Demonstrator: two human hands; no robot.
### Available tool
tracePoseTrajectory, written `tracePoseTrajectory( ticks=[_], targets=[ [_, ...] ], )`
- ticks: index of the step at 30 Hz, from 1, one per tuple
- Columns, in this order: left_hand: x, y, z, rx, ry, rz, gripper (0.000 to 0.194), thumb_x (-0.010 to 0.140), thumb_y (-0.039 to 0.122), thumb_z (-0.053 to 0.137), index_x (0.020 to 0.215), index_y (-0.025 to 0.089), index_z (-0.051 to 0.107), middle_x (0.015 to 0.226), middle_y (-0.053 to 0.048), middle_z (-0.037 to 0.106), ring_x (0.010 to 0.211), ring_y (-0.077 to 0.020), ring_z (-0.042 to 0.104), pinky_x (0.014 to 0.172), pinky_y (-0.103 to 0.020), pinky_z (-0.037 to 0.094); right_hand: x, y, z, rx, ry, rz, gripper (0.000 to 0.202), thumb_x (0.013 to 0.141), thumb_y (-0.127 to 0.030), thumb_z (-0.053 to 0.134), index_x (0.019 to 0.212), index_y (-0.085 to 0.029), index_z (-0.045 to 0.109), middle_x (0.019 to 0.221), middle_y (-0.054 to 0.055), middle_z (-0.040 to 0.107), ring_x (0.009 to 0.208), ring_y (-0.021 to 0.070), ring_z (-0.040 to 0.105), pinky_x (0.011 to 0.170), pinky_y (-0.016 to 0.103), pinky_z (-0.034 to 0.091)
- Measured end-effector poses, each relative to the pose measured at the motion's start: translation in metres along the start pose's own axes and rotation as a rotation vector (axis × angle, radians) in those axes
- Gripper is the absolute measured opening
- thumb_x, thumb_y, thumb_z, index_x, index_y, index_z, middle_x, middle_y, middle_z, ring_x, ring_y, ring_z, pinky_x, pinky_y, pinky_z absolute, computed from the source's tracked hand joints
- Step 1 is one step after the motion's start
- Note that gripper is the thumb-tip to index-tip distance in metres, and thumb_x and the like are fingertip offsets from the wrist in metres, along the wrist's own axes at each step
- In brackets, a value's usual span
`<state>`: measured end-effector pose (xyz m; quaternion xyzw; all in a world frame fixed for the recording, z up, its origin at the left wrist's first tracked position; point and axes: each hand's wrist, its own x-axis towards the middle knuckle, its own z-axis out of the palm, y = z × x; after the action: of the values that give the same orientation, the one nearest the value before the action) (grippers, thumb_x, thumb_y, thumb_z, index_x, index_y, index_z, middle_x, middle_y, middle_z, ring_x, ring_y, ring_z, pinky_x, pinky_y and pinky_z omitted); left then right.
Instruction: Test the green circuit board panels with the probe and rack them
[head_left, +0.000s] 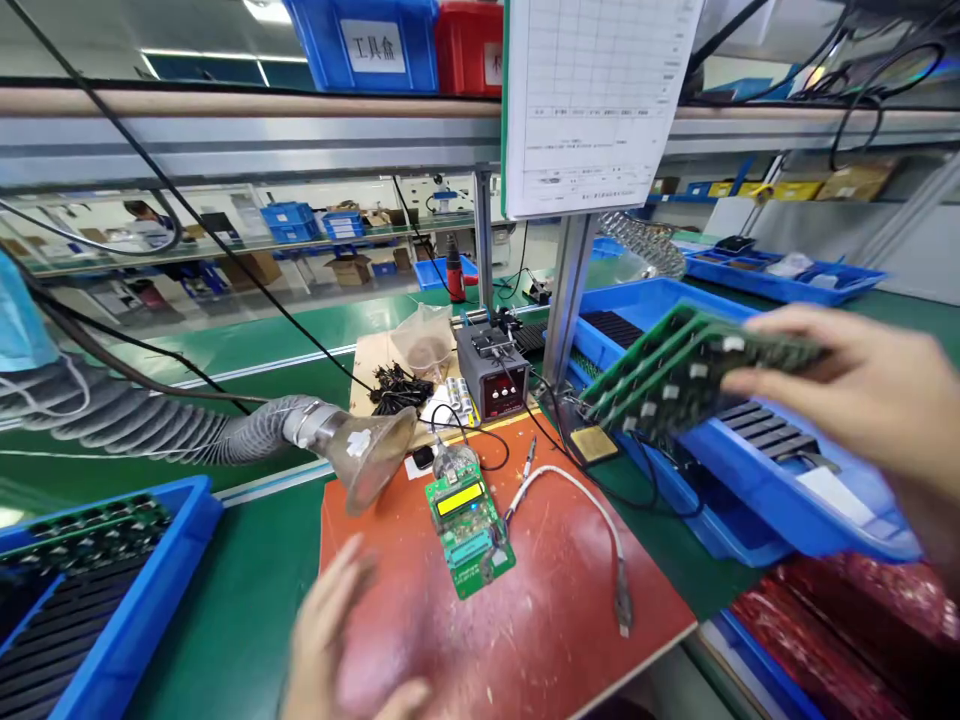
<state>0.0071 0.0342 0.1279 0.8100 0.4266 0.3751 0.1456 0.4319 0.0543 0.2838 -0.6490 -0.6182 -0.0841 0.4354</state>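
Observation:
My right hand (832, 370) grips green circuit boards (675, 375), two of them stacked as far as I can see, above the blue trays at the right. White connectors dot the boards' faces. Over the near left part of the red work mat (570, 600), my left hand (337, 640) hangs blurred, fingers and thumb apart, holding nothing. A small green tester board (471, 530) with a lit yellow display lies on the mat beyond it. To its right curves a grey network cable (592, 490) with a plug at its near end.
Blue trays (817, 520) stand at the right, another blue tray (172, 560) with boards at the left. A fume extraction hose (367, 450) reaches over the mat. Behind sit a soldering station (493, 375), a sponge (592, 444) and black leads (401, 388). A paper form (592, 110) hangs above.

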Motion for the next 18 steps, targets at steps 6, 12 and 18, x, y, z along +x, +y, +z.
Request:
tracePoseTrajectory(
  ticks=[6, 12, 18],
  targets=[
    [-0.022, 0.009, 0.072, -0.782, -0.403, -0.283, 0.084, 0.081, 0.073, 0.052, 0.148, 0.032, 0.025, 0.145, -0.013, 0.046, 0.103, -0.0274, 0.066, 0.082, -0.042, 0.060, -0.182, -0.041, 0.118, 0.899, -0.579, 0.815, 0.041, 0.069, -0.054, 0.079, 0.096, -0.024, 0.073, 0.090, 0.006, 0.075, 0.086, 0.0312, 0.070, 0.080, 0.046, 0.057],
    [-0.034, -0.016, 0.084, -0.522, -0.509, -0.389, 0.042, 0.090, 0.035, 0.059, 0.128, 0.021, 0.052, 0.128, -0.010, 0.063, 0.120, -0.0247, 0.060, 0.103, -0.044, 0.049, -0.245, -0.031, 0.132, 0.466, -0.620, 0.501, 0.041, 0.088, -0.056, 0.056, 0.109, -0.023, 0.070, 0.112, 0.010, 0.068, 0.110, 0.0324, 0.061, 0.099, 0.049, 0.046],
    [-0.017, -0.035, 0.075, -0.280, -0.605, -0.190, 0.046, 0.085, 0.031, 0.066, 0.129, 0.024, 0.055, 0.117, -0.008, 0.067, 0.109, -0.0261, 0.062, 0.097, -0.045, 0.052, -0.227, 0.036, 0.125, -0.117, -0.549, 0.436, 0.056, 0.079, -0.059, 0.060, 0.117, -0.017, 0.062, 0.080, 0.010, 0.067, 0.075, 0.0331, 0.064, 0.069, 0.046, 0.050]
  ],
)
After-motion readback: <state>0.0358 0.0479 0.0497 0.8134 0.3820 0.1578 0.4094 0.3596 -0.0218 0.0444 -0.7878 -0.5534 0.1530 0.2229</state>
